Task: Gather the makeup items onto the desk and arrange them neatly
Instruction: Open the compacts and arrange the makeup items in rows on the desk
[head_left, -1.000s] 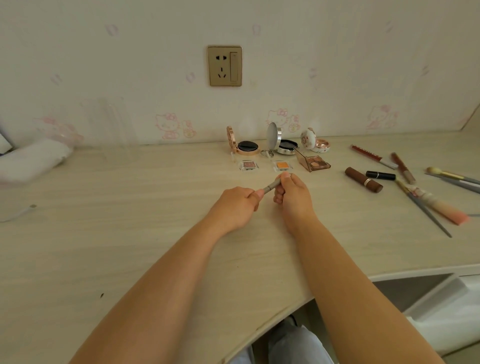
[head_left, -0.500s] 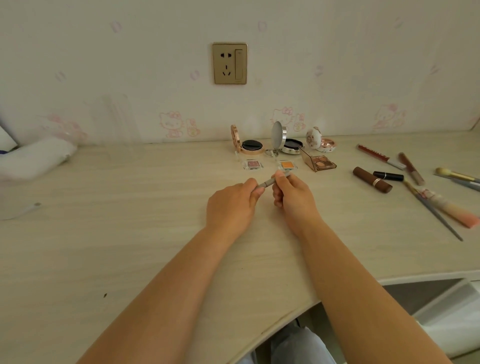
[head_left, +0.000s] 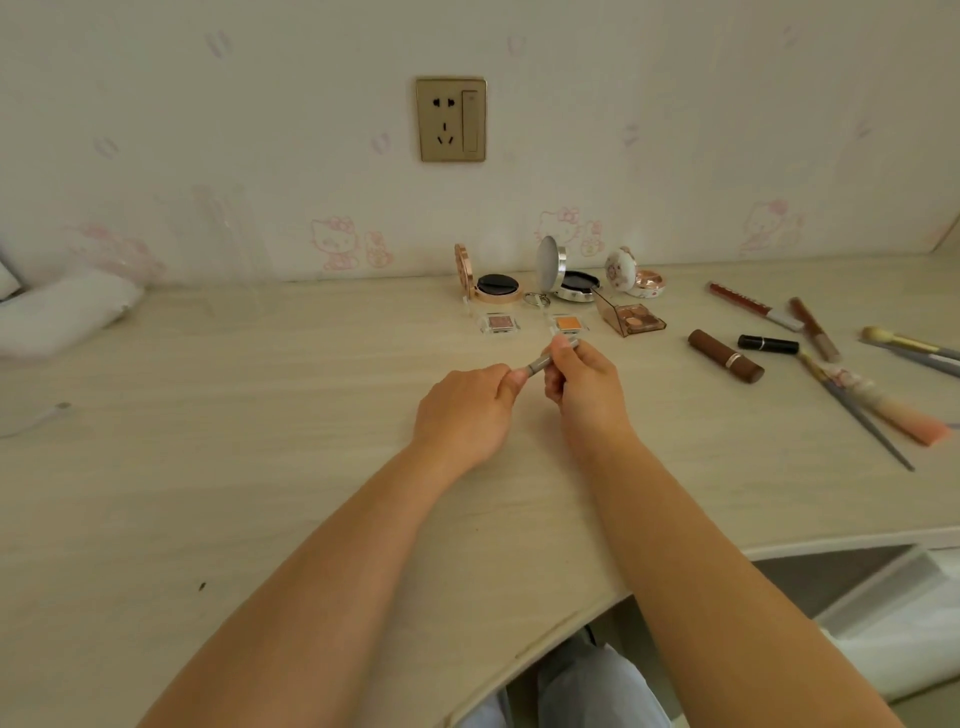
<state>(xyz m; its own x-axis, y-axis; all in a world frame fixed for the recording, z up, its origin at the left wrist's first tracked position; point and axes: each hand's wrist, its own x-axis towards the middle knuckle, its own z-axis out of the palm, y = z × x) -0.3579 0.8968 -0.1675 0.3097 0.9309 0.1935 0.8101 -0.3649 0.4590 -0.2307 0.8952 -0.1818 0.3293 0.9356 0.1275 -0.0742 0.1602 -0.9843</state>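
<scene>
Both hands hold one thin grey makeup pencil above the middle of the pale wooden desk. My left hand pinches its near end; my right hand grips its far end. Behind them lie two small eyeshadow pans, one pinkish and one orange. At the wall stand three open compacts: rose-gold, silver and white patterned. A clear brown eyeshadow palette lies right of the orange pan.
To the right lie a brown lipstick, a black lipstick, two lip gloss tubes, and several brushes. A white bundle sits at the far left. The desk edge curves in front of me, with an open drawer at lower right.
Both hands shifted slightly to the right and farther from me with the pencil, still gripping it at both ends. The items on the desk have not moved.
</scene>
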